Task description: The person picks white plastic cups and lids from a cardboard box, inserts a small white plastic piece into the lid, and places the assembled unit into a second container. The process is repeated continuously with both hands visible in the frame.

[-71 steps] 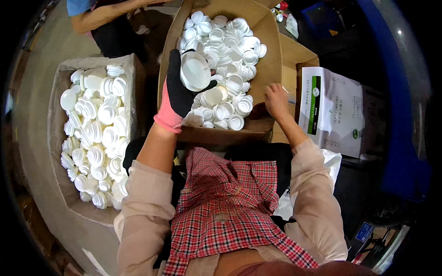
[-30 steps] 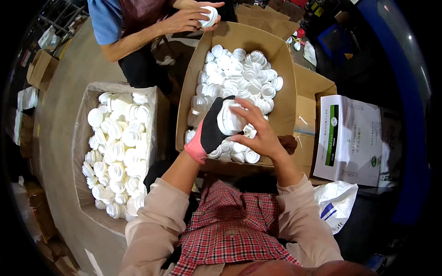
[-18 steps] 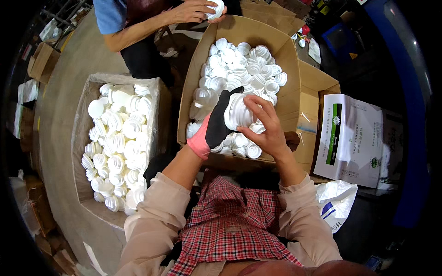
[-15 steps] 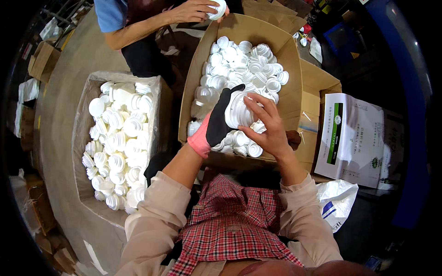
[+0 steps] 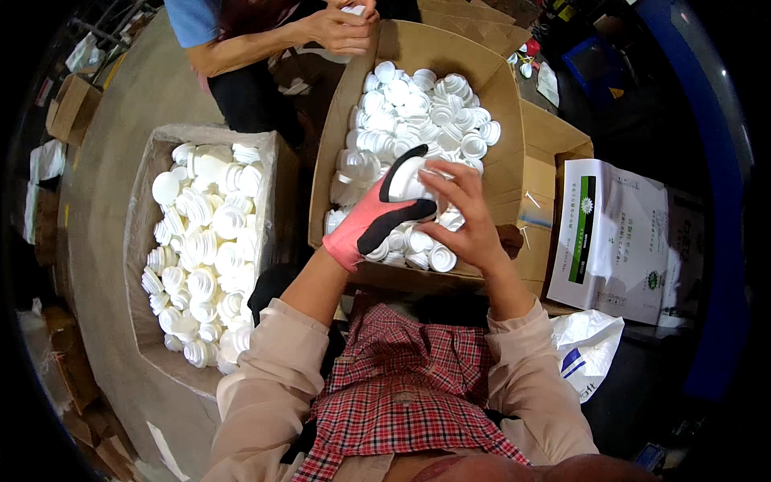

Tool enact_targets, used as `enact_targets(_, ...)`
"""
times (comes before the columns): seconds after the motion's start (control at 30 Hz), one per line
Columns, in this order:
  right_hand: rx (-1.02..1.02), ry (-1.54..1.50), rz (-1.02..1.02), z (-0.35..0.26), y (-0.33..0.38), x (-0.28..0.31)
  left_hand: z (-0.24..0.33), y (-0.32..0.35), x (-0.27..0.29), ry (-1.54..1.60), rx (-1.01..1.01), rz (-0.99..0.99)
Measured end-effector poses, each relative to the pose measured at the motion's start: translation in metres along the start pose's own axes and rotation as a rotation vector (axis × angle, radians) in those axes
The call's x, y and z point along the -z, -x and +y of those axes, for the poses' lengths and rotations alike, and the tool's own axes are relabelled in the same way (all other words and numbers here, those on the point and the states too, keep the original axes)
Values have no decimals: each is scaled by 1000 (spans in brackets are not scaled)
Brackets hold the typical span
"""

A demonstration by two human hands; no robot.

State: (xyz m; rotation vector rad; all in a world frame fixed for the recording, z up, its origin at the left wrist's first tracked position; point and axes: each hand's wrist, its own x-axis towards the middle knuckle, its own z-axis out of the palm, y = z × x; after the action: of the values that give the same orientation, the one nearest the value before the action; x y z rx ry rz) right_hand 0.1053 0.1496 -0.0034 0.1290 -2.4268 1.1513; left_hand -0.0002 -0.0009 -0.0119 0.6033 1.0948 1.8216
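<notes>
A round white part point(image 5: 407, 181) sits between a person's two hands, above an open cardboard box point(image 5: 438, 50) of similar white pieces point(image 5: 414, 104). The left hand point(image 5: 377, 215), gloved in pink and black, wraps it from the left and holds it. The bare right hand point(image 5: 472, 218) curves around its right side, equally near; whether it grips is unclear, and the part's long axis is hidden
</notes>
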Motion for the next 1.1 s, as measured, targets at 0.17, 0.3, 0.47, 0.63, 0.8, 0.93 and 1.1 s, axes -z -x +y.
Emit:
enact_targets(0.17,-391,-320,158,16,3,-5,-28,-2,-2,-288,-34,28)
enact_targets(0.3,-384,-132,454,29,-1,-16,-40,-9,-9,-192,-107,182)
enact_targets(0.47,-486,-122,391,30,0,-14,-41,1,-30,-803,-211,412)
enact_targets(0.63,-665,-749,339,36,-6,-8,-40,-3,-8,-29,-50,345)
enact_targets(0.8,-574,-1109,66,40,1,-3,-13,8,5,318,22,186)
enact_targets(0.93,-304,-876,-71,26,-1,-6,-13,13,16,373,26,175)
enact_targets(1.1,-187,-317,-151,16,-6,-12,-11,19,24,362,96,145)
